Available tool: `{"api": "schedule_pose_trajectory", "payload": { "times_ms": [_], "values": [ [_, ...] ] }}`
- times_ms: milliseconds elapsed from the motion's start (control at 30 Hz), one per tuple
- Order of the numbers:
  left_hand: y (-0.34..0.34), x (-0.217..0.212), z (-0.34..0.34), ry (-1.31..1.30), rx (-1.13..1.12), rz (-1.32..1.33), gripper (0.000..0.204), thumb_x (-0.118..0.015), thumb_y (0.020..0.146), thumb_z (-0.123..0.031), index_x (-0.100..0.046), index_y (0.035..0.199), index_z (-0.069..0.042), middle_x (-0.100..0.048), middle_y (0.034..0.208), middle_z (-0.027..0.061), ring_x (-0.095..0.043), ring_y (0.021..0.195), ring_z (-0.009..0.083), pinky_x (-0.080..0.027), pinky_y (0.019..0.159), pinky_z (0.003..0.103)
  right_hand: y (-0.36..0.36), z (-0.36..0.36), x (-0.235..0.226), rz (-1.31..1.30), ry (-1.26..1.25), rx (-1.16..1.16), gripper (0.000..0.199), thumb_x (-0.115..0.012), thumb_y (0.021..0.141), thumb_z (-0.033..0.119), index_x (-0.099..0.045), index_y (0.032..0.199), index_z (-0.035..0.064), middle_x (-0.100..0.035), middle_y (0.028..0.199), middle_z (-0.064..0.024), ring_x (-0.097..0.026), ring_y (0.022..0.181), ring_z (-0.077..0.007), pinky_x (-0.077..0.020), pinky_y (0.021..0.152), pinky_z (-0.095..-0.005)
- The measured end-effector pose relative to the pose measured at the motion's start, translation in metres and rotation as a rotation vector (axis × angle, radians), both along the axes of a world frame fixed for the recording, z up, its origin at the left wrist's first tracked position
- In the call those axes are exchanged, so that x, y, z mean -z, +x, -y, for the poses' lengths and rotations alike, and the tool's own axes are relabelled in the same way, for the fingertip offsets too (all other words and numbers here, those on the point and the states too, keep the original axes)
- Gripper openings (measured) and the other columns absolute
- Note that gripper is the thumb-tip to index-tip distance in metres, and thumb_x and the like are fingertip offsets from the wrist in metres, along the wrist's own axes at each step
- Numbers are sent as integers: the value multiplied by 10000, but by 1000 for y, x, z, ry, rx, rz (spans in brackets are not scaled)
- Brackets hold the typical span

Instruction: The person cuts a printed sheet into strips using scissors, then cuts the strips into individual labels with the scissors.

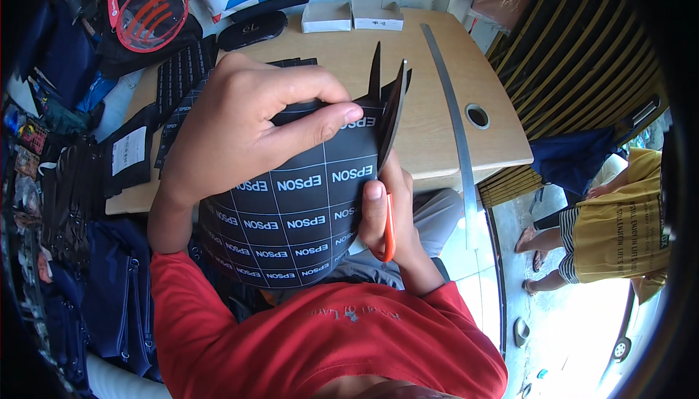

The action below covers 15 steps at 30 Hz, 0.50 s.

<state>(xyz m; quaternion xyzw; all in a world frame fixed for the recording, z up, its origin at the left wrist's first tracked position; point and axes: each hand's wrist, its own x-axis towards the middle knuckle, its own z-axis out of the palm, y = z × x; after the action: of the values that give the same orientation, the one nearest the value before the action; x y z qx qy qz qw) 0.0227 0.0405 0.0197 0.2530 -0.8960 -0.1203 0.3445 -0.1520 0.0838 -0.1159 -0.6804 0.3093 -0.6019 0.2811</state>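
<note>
Sheet (pixel 300 213), black with a white grid and repeated lettering, hangs in a curve in front of the person's torso, above the lap, near edge of the surface (pixel 489 82) behind it. Left hand (pixel 251 119) arches over it, thumb and index finger together on the upper edge near the right corner. Right hand (pixel 405 226) is closed on the scissors (pixel 393 126) by the orange handle, tips pointing up. 2 blades stand apart, sheet edge looks to run between them; exact contact point is hard to tell.

Handling, my read: light, thin, flexible; bends in 1 smooth curve, so some spring but no real stiffness. Not fragile, though it may crease. Finish could be slightly slippery; can't confirm. Best hold: pinch the upper edge close to the blades, fingertips clear of the cutting line. Lower part hangs unsupported, so it may sway. Scissors look long and somewhat heavy at the blades; hold by the loops only.

Around: metal strip (pixel 453 108) along the right side of the surface, 2 small white boxes (pixel 325 19) at its far edge, black case (pixel 252 31) just left of them, more black printed pieces (pixel 182 71) at left.
</note>
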Motion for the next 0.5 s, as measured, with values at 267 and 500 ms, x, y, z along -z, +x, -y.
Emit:
{"api": "schedule_pose_trajectory", "payload": {
  "times_ms": [267, 500],
  "values": [
    [1, 6, 10, -12, -10, -19, 75, -712, 831, -32, -686, 826, 38, -681, 707, 81, -650, 605, 113, -466, 558, 229, -1, -1, -1, -6, 131, -21, 476, -416, 1006, 399, -499, 1069, -65, -516, 677, -161, -522, 569, -276, -412, 548, -383],
    [4, 3, 12, -27, -44, 16, 85, -705, 839, -48, -688, 838, 35, -671, 685, 88, -648, 597, 113, -465, 559, 229, 1, 2, 1, -44, 141, -2, 425, -421, 1008, 358, -497, 1041, -58, -496, 643, -144, -508, 543, -257, -398, 529, -376]
  ]
}}
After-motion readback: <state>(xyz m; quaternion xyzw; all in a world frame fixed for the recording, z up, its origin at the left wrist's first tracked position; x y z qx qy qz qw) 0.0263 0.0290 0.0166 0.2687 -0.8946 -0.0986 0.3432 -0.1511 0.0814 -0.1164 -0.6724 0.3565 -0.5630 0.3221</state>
